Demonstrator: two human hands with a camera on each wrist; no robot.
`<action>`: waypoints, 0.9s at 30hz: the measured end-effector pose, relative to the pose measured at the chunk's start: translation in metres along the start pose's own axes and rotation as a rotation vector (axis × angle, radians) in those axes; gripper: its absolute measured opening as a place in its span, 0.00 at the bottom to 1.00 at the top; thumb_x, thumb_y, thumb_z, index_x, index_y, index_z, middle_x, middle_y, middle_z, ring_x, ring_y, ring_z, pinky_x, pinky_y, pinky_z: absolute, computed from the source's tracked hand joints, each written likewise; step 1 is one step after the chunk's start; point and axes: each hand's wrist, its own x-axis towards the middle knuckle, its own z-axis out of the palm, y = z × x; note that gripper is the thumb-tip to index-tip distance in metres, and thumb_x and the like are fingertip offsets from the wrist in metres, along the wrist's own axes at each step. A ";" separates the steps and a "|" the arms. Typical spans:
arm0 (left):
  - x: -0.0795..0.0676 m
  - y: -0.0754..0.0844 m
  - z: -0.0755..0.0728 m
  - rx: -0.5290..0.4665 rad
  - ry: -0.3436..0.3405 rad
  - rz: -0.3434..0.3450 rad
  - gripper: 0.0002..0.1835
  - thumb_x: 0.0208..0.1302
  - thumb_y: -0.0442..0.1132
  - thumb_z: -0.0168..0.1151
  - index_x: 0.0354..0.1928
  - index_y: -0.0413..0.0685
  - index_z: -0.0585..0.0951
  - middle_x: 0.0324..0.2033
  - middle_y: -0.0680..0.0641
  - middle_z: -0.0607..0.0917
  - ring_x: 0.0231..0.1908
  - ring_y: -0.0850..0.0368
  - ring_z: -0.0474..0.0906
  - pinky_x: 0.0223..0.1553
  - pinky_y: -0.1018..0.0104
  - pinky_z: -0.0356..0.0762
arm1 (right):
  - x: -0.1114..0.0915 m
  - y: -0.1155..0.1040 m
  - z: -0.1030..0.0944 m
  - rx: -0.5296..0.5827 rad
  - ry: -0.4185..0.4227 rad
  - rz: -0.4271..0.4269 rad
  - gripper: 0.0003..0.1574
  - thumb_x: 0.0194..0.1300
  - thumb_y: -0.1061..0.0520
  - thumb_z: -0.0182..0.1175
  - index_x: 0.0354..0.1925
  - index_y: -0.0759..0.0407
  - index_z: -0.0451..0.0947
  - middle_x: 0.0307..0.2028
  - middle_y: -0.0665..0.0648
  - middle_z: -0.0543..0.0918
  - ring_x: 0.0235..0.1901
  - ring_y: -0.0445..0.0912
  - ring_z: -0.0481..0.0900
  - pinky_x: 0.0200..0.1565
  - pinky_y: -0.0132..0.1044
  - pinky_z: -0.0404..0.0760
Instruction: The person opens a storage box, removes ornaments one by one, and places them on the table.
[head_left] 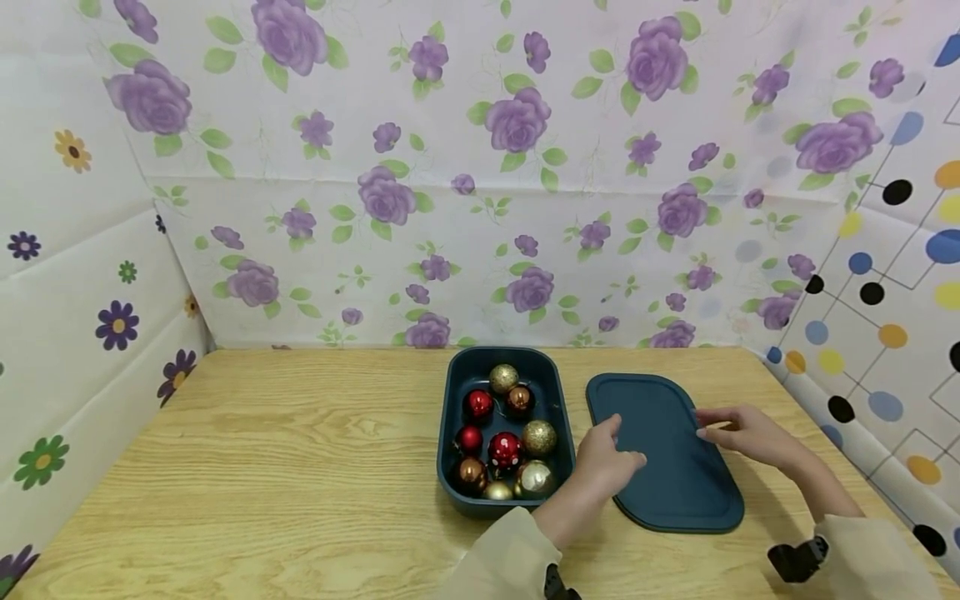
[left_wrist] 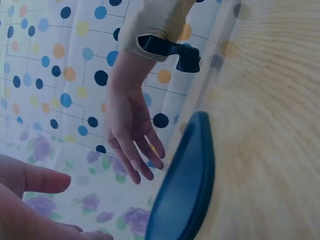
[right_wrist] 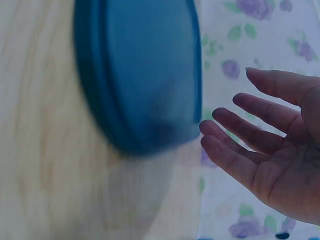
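A dark blue rectangular lid (head_left: 660,454) with rounded corners lies flat on the table. My left hand (head_left: 602,460) hovers by the lid's left edge, thumb and fingers spread, holding nothing. Across from it, my right hand (head_left: 750,435) is at the lid's right edge with fingers extended. In the right wrist view its fingers (right_wrist: 245,130) look apart from the lid (right_wrist: 145,65). To the left stands an uncovered dark blue box (head_left: 480,507) holding several Christmas baubles, among them a dotted red bauble (head_left: 506,451), a glittery gold bauble (head_left: 539,437) and a copper bauble (head_left: 519,400).
A wood-grain table (head_left: 300,467) extends left of the box. Behind it hangs a purple-flowered cloth (head_left: 465,242). A dotted cloth (head_left: 885,333) borders the right side, and a flowered cloth (head_left: 82,375) the left. Dark wrist straps sit on both sleeves.
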 end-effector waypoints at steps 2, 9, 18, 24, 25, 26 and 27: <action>-0.004 0.003 -0.009 -0.004 -0.020 0.044 0.31 0.57 0.31 0.61 0.63 0.42 0.66 0.60 0.44 0.69 0.60 0.47 0.64 0.54 0.55 0.70 | 0.003 -0.008 0.002 -0.026 0.010 -0.033 0.32 0.66 0.51 0.54 0.59 0.73 0.65 0.53 0.75 0.71 0.47 0.62 0.76 0.40 0.42 0.79; -0.011 0.002 -0.051 0.102 -0.066 0.238 0.29 0.57 0.31 0.60 0.62 0.36 0.66 0.59 0.41 0.71 0.58 0.47 0.67 0.56 0.59 0.68 | 0.017 -0.042 0.020 -0.003 -0.006 -0.145 0.32 0.66 0.51 0.53 0.62 0.70 0.63 0.54 0.74 0.71 0.52 0.63 0.71 0.46 0.48 0.77; -0.010 -0.008 -0.113 0.250 -0.125 0.251 0.29 0.58 0.34 0.62 0.62 0.40 0.67 0.58 0.41 0.72 0.57 0.46 0.68 0.56 0.55 0.67 | 0.045 -0.078 0.054 0.078 -0.068 -0.263 0.35 0.66 0.53 0.53 0.65 0.67 0.58 0.54 0.73 0.71 0.49 0.59 0.76 0.44 0.42 0.78; -0.006 -0.020 -0.142 0.416 -0.162 0.289 0.28 0.58 0.33 0.62 0.61 0.38 0.68 0.59 0.41 0.71 0.56 0.45 0.70 0.54 0.53 0.69 | 0.063 -0.097 0.079 0.120 -0.110 -0.285 0.36 0.66 0.53 0.53 0.67 0.65 0.55 0.56 0.75 0.68 0.47 0.59 0.77 0.43 0.43 0.78; -0.005 -0.022 -0.145 0.448 -0.164 0.308 0.28 0.57 0.33 0.62 0.61 0.37 0.68 0.58 0.40 0.72 0.56 0.44 0.70 0.53 0.53 0.70 | 0.065 -0.099 0.082 0.126 -0.116 -0.287 0.37 0.66 0.53 0.53 0.67 0.65 0.54 0.57 0.75 0.67 0.47 0.59 0.77 0.43 0.43 0.78; -0.004 -0.023 -0.147 0.483 -0.163 0.326 0.28 0.57 0.32 0.62 0.60 0.36 0.69 0.58 0.39 0.72 0.55 0.44 0.71 0.52 0.53 0.71 | 0.068 -0.101 0.085 0.134 -0.122 -0.289 0.38 0.66 0.52 0.53 0.67 0.66 0.54 0.58 0.74 0.66 0.47 0.60 0.76 0.43 0.44 0.78; -0.003 -0.024 -0.149 0.519 -0.161 0.345 0.28 0.56 0.32 0.62 0.60 0.35 0.69 0.57 0.39 0.72 0.54 0.43 0.72 0.50 0.53 0.72 | 0.070 -0.102 0.088 0.144 -0.126 -0.288 0.38 0.66 0.51 0.53 0.67 0.65 0.53 0.59 0.74 0.65 0.49 0.61 0.75 0.43 0.45 0.77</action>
